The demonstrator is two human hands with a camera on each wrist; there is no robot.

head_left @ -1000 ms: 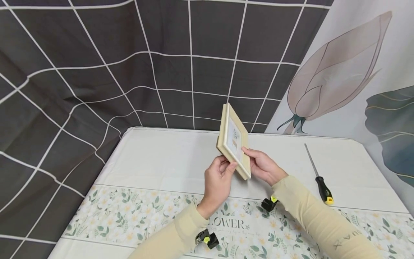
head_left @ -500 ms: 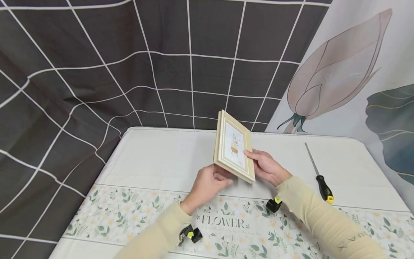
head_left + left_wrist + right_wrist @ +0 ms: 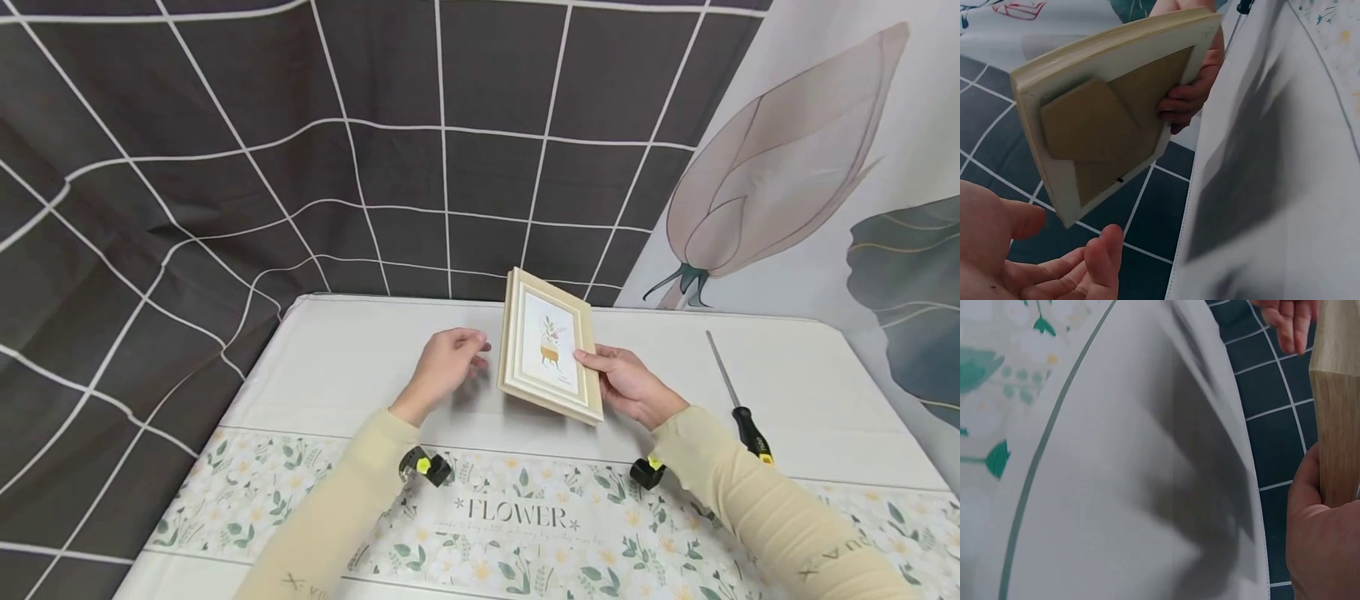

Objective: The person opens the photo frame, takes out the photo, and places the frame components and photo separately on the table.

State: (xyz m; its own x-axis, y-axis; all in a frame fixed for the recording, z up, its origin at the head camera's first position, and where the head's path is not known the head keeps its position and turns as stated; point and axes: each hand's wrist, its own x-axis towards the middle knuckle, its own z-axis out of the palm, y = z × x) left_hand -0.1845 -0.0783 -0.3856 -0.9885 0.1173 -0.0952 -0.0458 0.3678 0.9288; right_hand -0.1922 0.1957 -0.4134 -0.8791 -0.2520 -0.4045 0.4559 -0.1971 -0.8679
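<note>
A cream picture frame [image 3: 551,350] with a print of a plant in a pot is held tilted above the table. My right hand [image 3: 633,383] grips its right edge, thumb on the front and fingers curled behind. In the left wrist view the back of the picture frame [image 3: 1179,69] shows a brown board and a brown stand flap [image 3: 1088,122]. My left hand [image 3: 447,367] is just left of the picture frame, apart from it, with loosely bent fingers and nothing in them. The right wrist view catches the frame's wood-coloured edge [image 3: 1338,431] beside my right hand [image 3: 1322,550].
A screwdriver [image 3: 742,417] with a black and yellow handle lies on the table to the right, partly behind the right sleeve. The white tablecloth [image 3: 360,358] carries a floral band with "FLOWER" lettering. A dark gridded curtain [image 3: 390,167] hangs behind the table.
My left hand has let go of the picture frame's lower edge and moved left, away from it. The picture frame has turned its front more towards the head camera and come slightly lower.
</note>
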